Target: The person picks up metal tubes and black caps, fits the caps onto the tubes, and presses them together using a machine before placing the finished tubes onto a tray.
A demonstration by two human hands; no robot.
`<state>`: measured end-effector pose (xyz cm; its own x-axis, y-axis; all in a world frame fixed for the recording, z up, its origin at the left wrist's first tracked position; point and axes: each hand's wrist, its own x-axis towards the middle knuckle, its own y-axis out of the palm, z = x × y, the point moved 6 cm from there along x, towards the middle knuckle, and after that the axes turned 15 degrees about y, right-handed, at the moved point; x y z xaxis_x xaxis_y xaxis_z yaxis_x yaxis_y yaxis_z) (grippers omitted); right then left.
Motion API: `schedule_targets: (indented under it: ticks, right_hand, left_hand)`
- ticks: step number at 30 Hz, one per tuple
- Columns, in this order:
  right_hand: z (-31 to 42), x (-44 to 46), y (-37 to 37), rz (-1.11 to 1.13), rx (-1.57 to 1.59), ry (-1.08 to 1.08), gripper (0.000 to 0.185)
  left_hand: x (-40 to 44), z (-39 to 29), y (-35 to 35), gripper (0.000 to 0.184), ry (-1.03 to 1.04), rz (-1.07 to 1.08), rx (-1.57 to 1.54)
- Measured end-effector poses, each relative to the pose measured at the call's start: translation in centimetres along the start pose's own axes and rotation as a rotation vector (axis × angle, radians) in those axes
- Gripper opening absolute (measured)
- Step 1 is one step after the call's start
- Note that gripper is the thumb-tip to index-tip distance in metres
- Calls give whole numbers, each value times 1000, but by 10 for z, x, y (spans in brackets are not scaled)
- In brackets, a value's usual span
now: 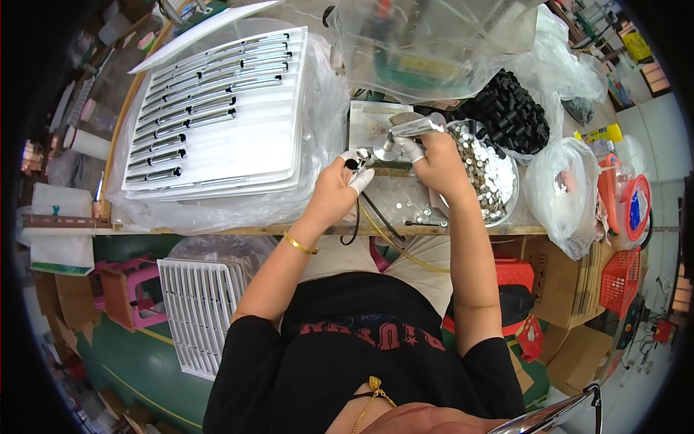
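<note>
My left hand [340, 189], with white covers on its fingertips, pinches a small black cylindrical part [352, 164] at the front of the bench. Close to its right is a round silver metal fixture [385, 149]. My right hand [439, 163], thumb also covered in white, closes around a shiny silver metal piece [416, 129] just above that fixture. Whether this piece is a loose tube or a handle joined to the fixture, I cannot tell. Beside my right wrist is a clear tray of small silver discs [473, 168].
A stack of white trays [264, 148] holding rows of silver tubes stands at left. A pile of black cylindrical parts [510, 112] lies at back right, near a plastic bag [564, 188]. A yellow hose [390, 244] crosses the bench edge. More filled trays [195, 311] stand below.
</note>
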<state>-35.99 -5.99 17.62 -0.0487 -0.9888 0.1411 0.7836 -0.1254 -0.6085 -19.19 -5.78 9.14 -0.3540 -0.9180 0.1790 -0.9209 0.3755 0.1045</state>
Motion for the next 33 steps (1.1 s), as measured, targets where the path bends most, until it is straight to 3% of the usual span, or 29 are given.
schedule_targets:
  ticks: [4,10,13,18,22,24,33]
  right_hand:
    - [2,5,-5,-57,-132,83,20]
    - [-16,3,19,120,-314,42,21]
    - [-26,4,23,-23,-209,21,33]
    - [-27,18,26,-226,-246,-50,31]
    - [-35,22,36,-171,-172,-21,33]
    - [-39,21,38,-188,-164,-34,32]
    - [-47,17,47,-186,-260,63,30]
  left_hand:
    - [1,-9,-2,23,28,-22,3]
    - [1,-16,-5,19,66,-93,-45]
    - [3,-12,-7,17,79,-134,-22]
    - [5,-26,-3,23,108,-191,95]
    - [6,-13,2,28,-7,-191,-37]
    - [6,-15,0,25,160,-184,-90]
    - [0,-15,2,16,193,-179,-48]
